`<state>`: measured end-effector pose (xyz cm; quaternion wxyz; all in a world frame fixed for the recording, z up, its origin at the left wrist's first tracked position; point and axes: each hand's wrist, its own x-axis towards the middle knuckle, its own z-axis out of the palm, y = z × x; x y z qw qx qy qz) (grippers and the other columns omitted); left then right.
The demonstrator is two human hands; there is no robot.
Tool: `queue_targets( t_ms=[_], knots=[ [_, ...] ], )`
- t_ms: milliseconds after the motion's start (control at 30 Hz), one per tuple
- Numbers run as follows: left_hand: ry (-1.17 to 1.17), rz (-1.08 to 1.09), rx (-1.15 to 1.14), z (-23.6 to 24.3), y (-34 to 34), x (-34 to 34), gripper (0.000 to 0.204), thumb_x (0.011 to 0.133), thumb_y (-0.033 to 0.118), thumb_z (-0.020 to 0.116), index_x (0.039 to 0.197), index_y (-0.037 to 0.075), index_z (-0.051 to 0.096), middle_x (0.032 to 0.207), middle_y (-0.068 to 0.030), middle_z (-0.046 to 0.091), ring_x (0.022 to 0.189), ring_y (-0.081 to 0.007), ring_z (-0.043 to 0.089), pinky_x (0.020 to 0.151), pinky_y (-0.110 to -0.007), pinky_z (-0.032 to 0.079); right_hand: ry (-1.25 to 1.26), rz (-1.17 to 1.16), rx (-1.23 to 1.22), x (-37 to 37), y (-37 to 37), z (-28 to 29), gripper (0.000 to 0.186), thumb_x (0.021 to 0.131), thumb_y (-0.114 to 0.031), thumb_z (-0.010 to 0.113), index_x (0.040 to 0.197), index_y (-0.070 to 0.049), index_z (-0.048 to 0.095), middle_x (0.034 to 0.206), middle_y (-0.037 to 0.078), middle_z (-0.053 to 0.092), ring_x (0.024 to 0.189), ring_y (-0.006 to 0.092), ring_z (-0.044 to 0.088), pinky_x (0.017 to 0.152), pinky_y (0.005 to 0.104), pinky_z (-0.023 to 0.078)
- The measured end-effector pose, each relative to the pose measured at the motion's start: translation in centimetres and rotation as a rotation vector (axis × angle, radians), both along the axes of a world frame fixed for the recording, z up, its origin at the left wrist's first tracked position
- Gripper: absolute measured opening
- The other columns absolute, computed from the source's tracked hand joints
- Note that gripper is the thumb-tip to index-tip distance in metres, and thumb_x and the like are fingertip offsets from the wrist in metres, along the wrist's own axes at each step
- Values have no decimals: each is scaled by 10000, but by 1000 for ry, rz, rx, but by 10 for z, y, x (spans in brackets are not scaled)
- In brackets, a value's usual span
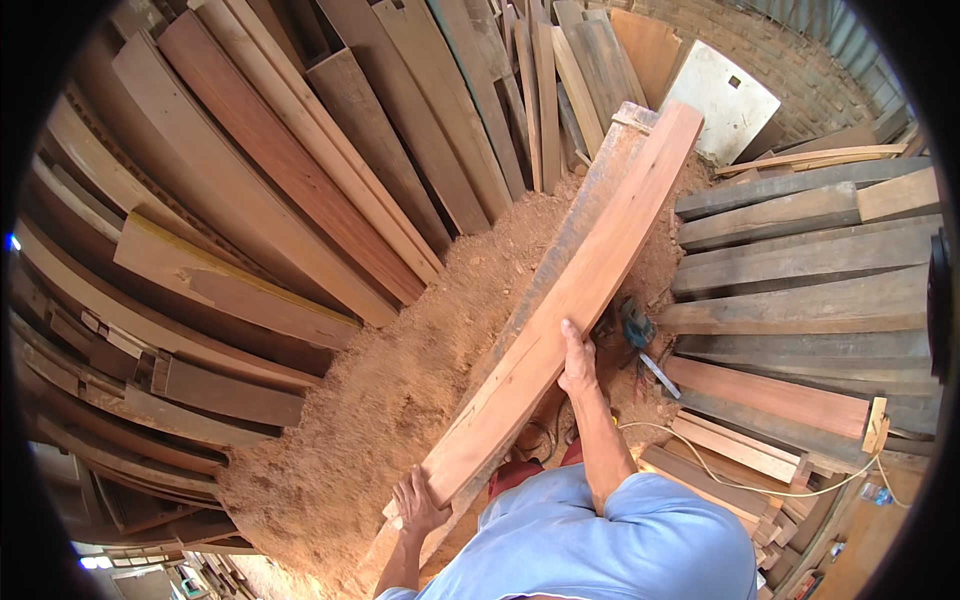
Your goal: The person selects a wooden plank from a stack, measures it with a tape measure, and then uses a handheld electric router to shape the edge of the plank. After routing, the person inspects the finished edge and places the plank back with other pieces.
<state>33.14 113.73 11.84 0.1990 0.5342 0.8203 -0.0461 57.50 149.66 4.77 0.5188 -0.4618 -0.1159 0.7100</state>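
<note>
A long reddish-brown wooden plank point(560, 330) slants from my lap up to the far right. My left hand point(418, 500) grips its near end, fingers over the top face. Farther along, my right hand point(577, 360) is closed on the right edge; the thumb shows on top and the other fingers are mostly hidden below. Under the plank runs a worn, grey-stained timber bench point(590, 195), partly covered by it. A teal power tool point(635, 325) lies to the right of the plank, with a pale metal strip point(660, 377) beside it.
Sawdust point(400, 400) covers the floor left of the plank. Tall boards point(290, 170) lean along the left and back. Stacked grey timbers point(800, 290) fill the right side. A pale cord point(740, 488) loops over wood offcuts point(735, 447). A white panel point(722, 100) stands at the back.
</note>
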Motion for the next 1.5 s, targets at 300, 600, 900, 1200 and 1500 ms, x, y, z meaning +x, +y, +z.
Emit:
queue_targets(
  t_ms=[300,600,900,1200,1500],
  knots=[
    [12,18,173,-9,119,-38,1313,634,502,907,1581,-7,153,1478,-281,376,1304,-467,404,1101,-605,302,-60,-55,579,-26,62,178,662,866,-381,826,1300,37,551,1198,98,613,1118,166,567,961,375,491],
    [-227,-96,1083,230,265,-91,1029,832,664,722,1573,67,329,1615,-226,318,1448,-430,328,1187,-589,235,-198,201,1025,-103,19,271,628,861,-451,819,1204,18,582,1053,85,642,908,155,616,760,327,523],
    [-928,86,1332,265,216,-193,1260,627,544,944,1534,31,236,1355,-205,561,1228,-334,595,970,-452,569,-516,1086,1001,-258,-50,163,1039,742,-706,794,1451,-42,426,1344,222,545,1316,362,527,1089,498,478],
    [-437,560,2027,236,70,-272,854,782,317,913,1417,56,405,1288,-107,599,1183,-254,613,1031,-411,565,-652,1230,890,-316,-70,129,772,961,-453,671,1525,-7,390,1525,232,454,1392,411,466,1172,506,388],
    [-354,1024,2056,184,-37,-298,795,794,349,891,1393,55,458,1298,-133,594,1153,-295,642,979,-484,625,-1216,1734,718,-295,-143,-9,778,981,-288,628,1611,-73,227,1513,297,447,1452,404,391,1173,463,393]
  ],
)
